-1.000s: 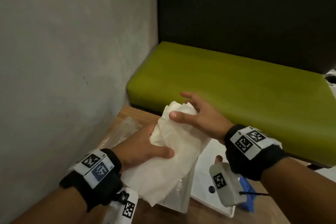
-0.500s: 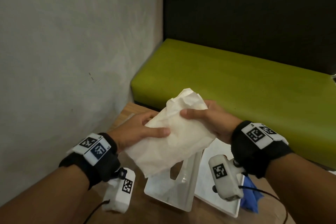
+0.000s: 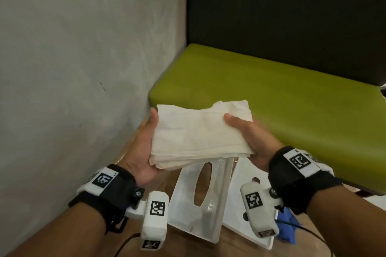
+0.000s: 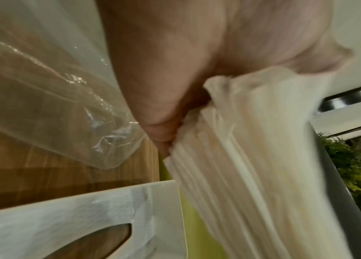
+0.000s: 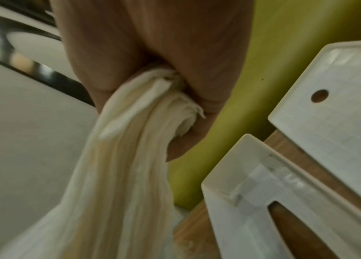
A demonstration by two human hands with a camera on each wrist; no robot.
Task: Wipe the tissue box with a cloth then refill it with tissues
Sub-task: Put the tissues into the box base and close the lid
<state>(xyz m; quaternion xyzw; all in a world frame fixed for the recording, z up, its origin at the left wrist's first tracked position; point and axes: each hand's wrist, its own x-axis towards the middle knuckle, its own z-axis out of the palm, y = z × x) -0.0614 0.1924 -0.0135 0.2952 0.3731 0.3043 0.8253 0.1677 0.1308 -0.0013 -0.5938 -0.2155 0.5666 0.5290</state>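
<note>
Both hands hold a flat stack of cream tissues (image 3: 198, 133) in the air above the table. My left hand (image 3: 144, 144) grips its left edge, thumb on top; the layered edge of the tissue stack (image 4: 252, 166) shows in the left wrist view. My right hand (image 3: 248, 135) grips the right edge, where the tissue stack (image 5: 135, 157) bunches between thumb and fingers. Below lies the white tissue box (image 3: 198, 200) with its oval slot, seen also as tissue box (image 4: 75, 219) and tissue box (image 5: 286, 210). Its flat white lid (image 3: 244, 200), with holes, lies beside it on the right.
A blue cloth (image 3: 289, 229) lies at the lid's right corner on the wooden table (image 3: 188, 248). Clear plastic wrapping (image 4: 42, 78) lies on the table at the left by the grey wall (image 3: 73, 69). A green bench seat (image 3: 271, 94) runs behind the table.
The tissue stack was turned from a slanted, crumpled hold to lying flat and spread between both hands. The left hand shifted to the left edge, the right hand to the right edge.
</note>
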